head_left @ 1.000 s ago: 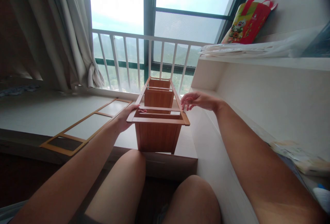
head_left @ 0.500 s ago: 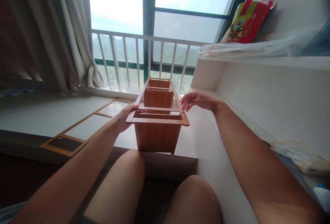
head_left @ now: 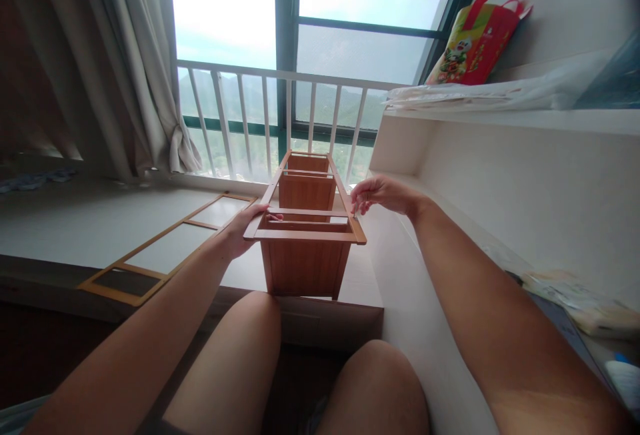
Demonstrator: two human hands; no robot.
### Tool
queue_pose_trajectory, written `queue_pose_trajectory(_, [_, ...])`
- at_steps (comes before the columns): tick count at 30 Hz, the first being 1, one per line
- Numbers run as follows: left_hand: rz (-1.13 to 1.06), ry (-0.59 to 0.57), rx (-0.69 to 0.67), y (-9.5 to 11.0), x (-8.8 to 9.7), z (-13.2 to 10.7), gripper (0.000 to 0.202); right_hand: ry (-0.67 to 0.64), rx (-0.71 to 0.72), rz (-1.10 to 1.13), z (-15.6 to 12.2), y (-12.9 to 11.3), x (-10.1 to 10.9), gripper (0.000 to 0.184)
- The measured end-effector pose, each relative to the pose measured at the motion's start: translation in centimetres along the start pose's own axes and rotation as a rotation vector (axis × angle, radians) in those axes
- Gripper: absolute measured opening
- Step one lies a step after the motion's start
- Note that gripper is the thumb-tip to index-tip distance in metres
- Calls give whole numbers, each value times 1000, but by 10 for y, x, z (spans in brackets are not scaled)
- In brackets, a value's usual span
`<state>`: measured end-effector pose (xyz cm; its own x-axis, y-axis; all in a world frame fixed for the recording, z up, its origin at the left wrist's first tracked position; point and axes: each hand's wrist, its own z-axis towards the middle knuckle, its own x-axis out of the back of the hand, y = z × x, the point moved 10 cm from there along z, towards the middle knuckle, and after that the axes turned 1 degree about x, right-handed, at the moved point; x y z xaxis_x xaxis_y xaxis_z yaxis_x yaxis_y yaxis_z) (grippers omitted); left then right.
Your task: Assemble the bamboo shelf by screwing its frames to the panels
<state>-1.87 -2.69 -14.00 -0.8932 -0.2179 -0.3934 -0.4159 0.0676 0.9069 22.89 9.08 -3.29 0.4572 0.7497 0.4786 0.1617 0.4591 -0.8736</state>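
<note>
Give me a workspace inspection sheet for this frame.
Surface: pale ledge under the window, bearing the rack and the frame.
Job's things: wooden rack upright on the ledge; flat wooden frame lying to its left, apart.
Clutter: papers lower right; plastic sheet and red bag on the upper shelf.
Grips: left hand closed on the rack's left top rail; right hand fingertips at the right rail, grip unclear.
Cables: nothing seen.
Surroundings: curtain left; white railing across the window.
</note>
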Motion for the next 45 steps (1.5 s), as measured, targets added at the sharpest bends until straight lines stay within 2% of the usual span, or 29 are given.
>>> queue_pose_trajectory(15, [-10, -10, -12, 1, -1, 0, 21, 56, 18, -12, 1, 1, 4, 36])
queue_pose_trajectory(19, [-26, -20, -16, 1, -5, -5, 22, -8, 8, -49, -5, -8, -1, 39])
queue_pose_trajectory(23, [-54, 9, -52, 2, -7, -11, 24, -65, -66, -144, -13, -15, -5, 56])
queue_pose_trajectory(26, [-51, 16, -139, 7, -6, -15, 29, -40, -143, -241, -17, -18, -1, 63])
queue_pose_trajectory(30, [-26, -7, -306, 10, -4, -21, 42, -18, -248, -436, -19, -22, 3, 55])
queue_pose_trajectory(36, [88, 155, -609, 7, 11, -34, 24, 26, -260, -644, -11, -33, 5, 55])
queue_pose_trajectory(40, [153, 227, -664, 5, 8, -40, 20, 9, -304, -702, -9, -31, 1, 56])
queue_pose_trajectory(45, [177, 219, -659, 11, 3, -41, 20, -5, -412, -735, -13, -26, -4, 58])
